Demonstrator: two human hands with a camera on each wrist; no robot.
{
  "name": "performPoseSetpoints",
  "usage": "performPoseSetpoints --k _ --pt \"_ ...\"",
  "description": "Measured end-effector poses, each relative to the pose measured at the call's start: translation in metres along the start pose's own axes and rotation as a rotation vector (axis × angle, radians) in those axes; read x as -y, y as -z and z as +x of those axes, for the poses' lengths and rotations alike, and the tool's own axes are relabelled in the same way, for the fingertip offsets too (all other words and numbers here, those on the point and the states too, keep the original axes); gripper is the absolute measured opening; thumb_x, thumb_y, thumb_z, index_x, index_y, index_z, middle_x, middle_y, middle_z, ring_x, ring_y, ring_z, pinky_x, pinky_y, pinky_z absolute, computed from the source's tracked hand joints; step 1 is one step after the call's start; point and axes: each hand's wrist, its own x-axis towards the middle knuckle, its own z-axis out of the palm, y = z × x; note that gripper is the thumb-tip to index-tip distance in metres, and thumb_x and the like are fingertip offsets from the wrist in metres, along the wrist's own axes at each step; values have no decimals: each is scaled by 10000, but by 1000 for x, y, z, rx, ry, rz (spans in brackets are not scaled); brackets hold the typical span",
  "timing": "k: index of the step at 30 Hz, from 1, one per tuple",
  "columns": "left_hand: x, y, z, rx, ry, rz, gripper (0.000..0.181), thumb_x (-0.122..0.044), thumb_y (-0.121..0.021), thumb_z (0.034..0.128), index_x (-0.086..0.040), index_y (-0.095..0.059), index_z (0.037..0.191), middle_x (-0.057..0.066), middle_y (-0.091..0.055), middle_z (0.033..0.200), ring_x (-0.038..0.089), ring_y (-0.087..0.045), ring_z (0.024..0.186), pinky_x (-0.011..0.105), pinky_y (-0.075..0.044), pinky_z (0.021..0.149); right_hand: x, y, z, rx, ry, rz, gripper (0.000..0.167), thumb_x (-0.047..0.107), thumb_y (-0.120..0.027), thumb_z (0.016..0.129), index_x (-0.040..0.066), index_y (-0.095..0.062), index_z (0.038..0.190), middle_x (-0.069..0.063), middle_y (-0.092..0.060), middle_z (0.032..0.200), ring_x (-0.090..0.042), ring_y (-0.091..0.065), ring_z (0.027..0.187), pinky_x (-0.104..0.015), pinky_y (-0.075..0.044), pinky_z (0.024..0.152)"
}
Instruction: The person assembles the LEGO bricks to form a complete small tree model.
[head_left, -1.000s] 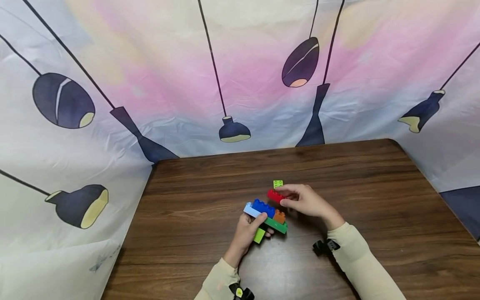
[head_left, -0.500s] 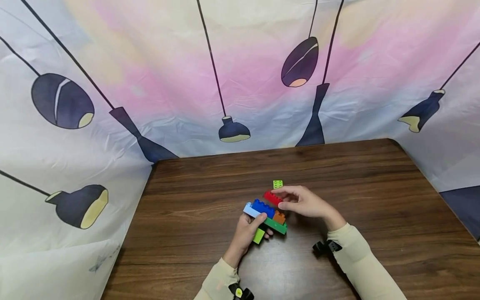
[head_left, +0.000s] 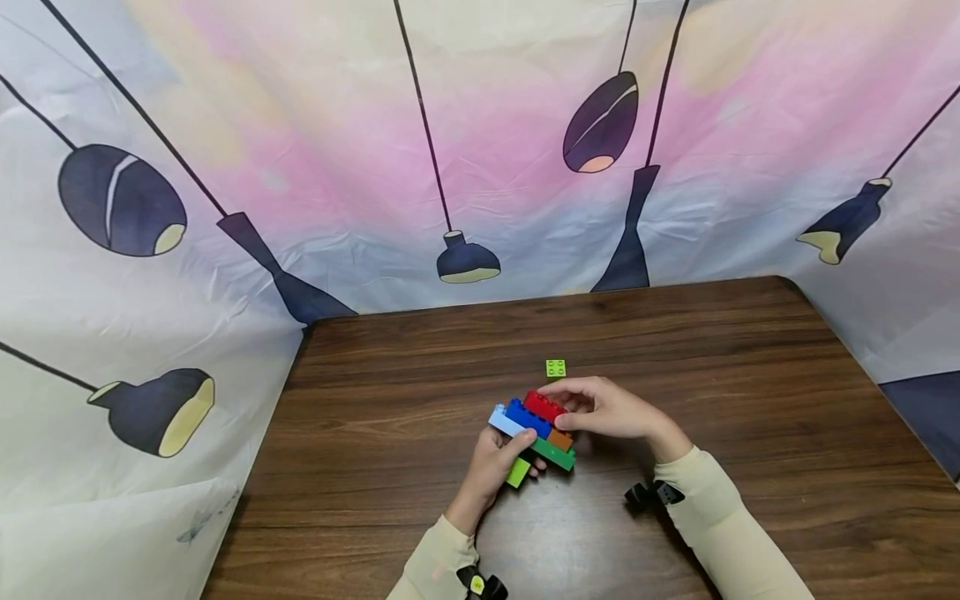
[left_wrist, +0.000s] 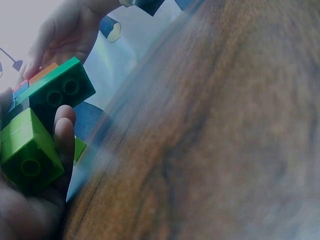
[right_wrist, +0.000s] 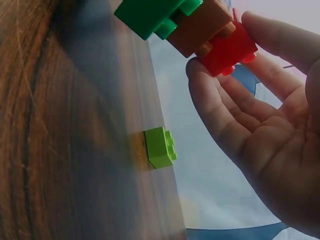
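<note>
My left hand (head_left: 491, 471) grips a stepped stack of toy building bricks above the table, thumb across its near side. In the stack, a lime green brick (left_wrist: 32, 150) is lowest, with light blue (head_left: 506, 421) and green (head_left: 553, 454) bricks above it. A blue brick (head_left: 527, 419) and an orange brick (head_left: 559, 439) form the layer over those. Between thumb and fingers, my right hand (head_left: 615, 408) pinches a red brick (right_wrist: 230, 50), which sits against the top of the blue and orange ones. Whether it is fully pressed down I cannot tell.
A loose lime green brick (head_left: 556, 368) lies studs up on the brown wooden table (head_left: 405, 367), beyond the hands. Behind the table hangs a cloth backdrop (head_left: 360, 167) printed with lamps. Each wrist wears a black strap with a camera.
My right hand has brought the red brick down and toward me, from above and behind the stack onto its top. The left hand and its stack have barely moved.
</note>
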Motion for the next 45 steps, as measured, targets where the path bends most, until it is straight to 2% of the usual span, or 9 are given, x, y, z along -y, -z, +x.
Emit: performPoseSetpoints --k 8,16,25,34,41,45 --pt "-1 0 -1 1 14 20 363 -196 -629 1068 87 -555 1284 58 -744 869 147 -713 639 280 -618 594 3 2 -2 23 6 -7 475 117 -737 1002 -37 -606 1431 -128 -719 1208 -222 -704 978 -335 -612 862" --pt "-1 1 -1 6 8 30 372 -200 -633 1067 94 -563 1285 50 -746 842 149 -715 633 283 -616 577 3 0 -2 39 -4 2 510 98 -769 974 -49 -610 1436 -152 -752 1163 -345 -703 806 -282 -594 711" --pt "-2 0 -1 -15 6 27 321 -185 -645 1060 71 -586 1244 44 -746 819 147 -712 621 276 -606 552 3 -1 -1 37 4 12 520 84 -776 963 -52 -606 1435 -190 -737 1232 -199 -741 866 -300 -621 762" --pt "-1 -1 1 -34 -7 26 299 -165 -645 1057 77 -589 1224 38 -747 812 144 -713 619 253 -584 526 3 -1 0 37 21 -22 513 102 -769 973 -57 -604 1432 -166 -752 1202 -195 -728 834 -289 -614 751" --pt "0 -2 1 -59 -27 29 327 -165 -646 1055 104 -589 1232 68 -741 811 159 -708 610 262 -579 508 3 -3 3 36 36 -29 520 92 -782 958 -61 -608 1424 -173 -752 1198 -286 -729 810 -290 -613 734" --pt "1 -3 -1 -65 -29 35 347 -184 -647 1060 117 -599 1226 73 -744 810 158 -710 615 266 -579 510 4 -4 2 34 21 -27 517 83 -786 953 -56 -614 1420 -176 -751 1197 -211 -721 800 -290 -612 722"
